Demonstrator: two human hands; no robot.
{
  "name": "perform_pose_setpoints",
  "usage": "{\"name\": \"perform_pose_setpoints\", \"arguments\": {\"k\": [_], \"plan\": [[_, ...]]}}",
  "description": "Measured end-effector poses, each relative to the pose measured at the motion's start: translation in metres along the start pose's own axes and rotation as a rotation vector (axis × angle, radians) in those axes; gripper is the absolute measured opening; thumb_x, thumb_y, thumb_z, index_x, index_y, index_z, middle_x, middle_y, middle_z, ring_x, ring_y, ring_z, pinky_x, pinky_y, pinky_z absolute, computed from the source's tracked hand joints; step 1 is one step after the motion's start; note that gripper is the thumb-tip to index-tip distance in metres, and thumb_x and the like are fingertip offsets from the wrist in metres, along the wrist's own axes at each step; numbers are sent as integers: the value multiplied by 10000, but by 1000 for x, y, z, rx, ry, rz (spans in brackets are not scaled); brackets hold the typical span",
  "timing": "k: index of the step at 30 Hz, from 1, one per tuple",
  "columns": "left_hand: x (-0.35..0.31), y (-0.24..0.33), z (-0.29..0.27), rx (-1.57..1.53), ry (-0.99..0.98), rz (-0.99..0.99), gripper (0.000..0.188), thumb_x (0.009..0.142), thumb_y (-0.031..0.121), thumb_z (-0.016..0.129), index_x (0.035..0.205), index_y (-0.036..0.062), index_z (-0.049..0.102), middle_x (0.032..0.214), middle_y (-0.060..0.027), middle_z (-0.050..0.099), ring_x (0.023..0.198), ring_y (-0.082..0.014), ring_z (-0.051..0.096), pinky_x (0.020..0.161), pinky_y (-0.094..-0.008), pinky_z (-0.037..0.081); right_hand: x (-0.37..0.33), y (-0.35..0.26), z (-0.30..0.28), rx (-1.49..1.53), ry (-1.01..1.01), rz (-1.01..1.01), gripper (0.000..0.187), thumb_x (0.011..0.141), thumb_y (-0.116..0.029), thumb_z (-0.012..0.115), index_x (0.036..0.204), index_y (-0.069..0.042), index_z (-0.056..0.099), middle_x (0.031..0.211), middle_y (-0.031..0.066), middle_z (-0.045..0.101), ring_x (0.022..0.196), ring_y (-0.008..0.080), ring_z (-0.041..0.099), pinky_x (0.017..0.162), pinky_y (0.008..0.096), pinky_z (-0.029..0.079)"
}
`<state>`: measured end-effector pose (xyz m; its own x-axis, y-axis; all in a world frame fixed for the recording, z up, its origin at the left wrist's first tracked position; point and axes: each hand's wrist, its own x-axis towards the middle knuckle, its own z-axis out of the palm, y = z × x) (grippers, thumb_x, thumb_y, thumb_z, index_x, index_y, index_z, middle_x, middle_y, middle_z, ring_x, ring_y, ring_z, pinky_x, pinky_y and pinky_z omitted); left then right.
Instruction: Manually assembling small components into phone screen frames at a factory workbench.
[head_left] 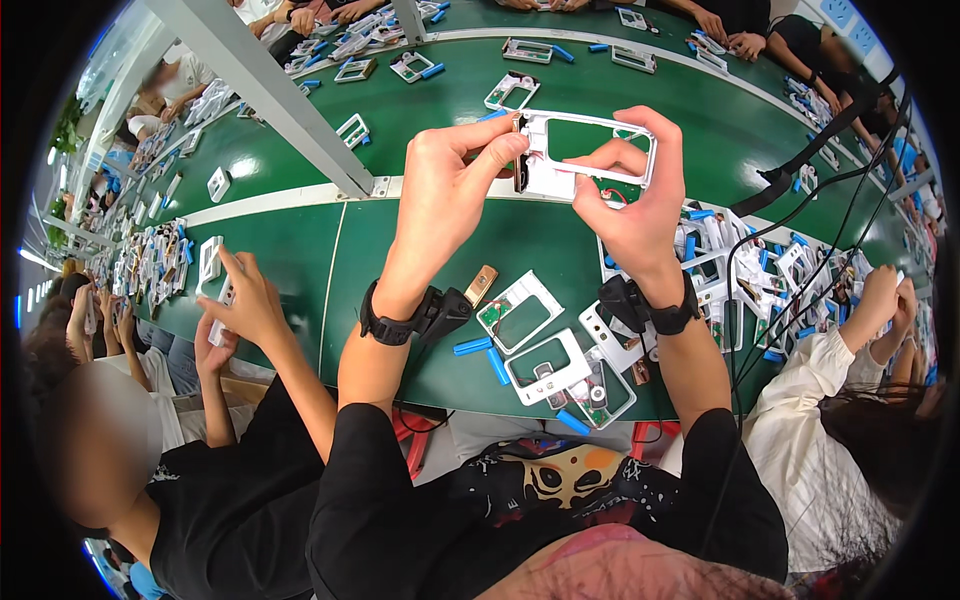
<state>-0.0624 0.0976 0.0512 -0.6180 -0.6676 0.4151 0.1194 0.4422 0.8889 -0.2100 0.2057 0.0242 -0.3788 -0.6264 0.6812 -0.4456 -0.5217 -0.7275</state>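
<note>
Above the bench's far edge I hold up a white plastic housing (550, 179) with a large rounded opening. My right hand (645, 205) is closed on its right end, with fingers curled around the frame and partly through the opening. At the other end, my left hand (455, 180) pinches a thin dark and copper-coloured end piece (520, 165) against the housing. Whether that piece is fastened or only pressed there, I cannot tell. Below my hands lie several similar white frames (553, 372), blue cylinders (497, 366) and a copper-coloured block (481, 284).
A heap of white frames and blue cylinders (740, 270) covers the bench to the right. Black cables (790, 215) hang there. A grey metal post (270, 95) rises at upper left. Co-workers sit close on both sides; the left one's hand (245, 300) holds a white part.
</note>
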Motion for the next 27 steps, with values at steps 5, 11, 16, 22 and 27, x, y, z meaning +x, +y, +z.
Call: {"name": "perform_pose_setpoints", "arguments": {"k": [5, 11, 16, 22, 27], "plan": [[5, -17, 4, -223, -52, -136, 303, 875, 108, 659, 1086, -108, 626, 862, -130, 684, 769, -141, 644, 671, -279, 553, -3, 0, -5, -4, -21, 89, 571, 717, 67, 620, 1218, -36, 366, 730, 97, 661, 774, 170, 680, 682, 249, 504], [8, -30, -2, -233, -106, -125, 301, 862, 125, 684, 1055, -98, 624, 879, -123, 680, 769, -138, 649, 667, -256, 555, -3, -4, -3, 43, -37, 267, 553, 743, 33, 623, 1229, -37, 370, 752, 98, 665, 739, 162, 667, 677, 257, 496], [27, -46, -11, -316, -201, -364, 315, 890, 188, 662, 1085, -54, 618, 907, -90, 678, 800, -128, 650, 718, -258, 550, 17, -5, -21, 16, -177, 528, 609, 795, 3, 628, 1325, -28, 328, 892, 129, 678, 811, 149, 645, 753, 260, 500], [40, -145, -23, -401, -62, -557, 267, 899, 165, 649, 1063, -43, 614, 927, -86, 661, 794, -135, 658, 722, -265, 567, 26, 33, -62, -138, 43, 355, 647, 813, -141, 713, 1352, -16, 376, 1075, 172, 626, 946, 172, 623, 820, 290, 501], [31, -182, -21, -369, 17, -611, 279, 881, 148, 667, 1070, -51, 613, 960, -107, 666, 812, -160, 667, 715, -272, 568, 26, 13, -79, -117, 46, 381, 474, 832, -128, 699, 1242, 11, 505, 1099, 160, 626, 956, 176, 622, 841, 284, 499]]}}
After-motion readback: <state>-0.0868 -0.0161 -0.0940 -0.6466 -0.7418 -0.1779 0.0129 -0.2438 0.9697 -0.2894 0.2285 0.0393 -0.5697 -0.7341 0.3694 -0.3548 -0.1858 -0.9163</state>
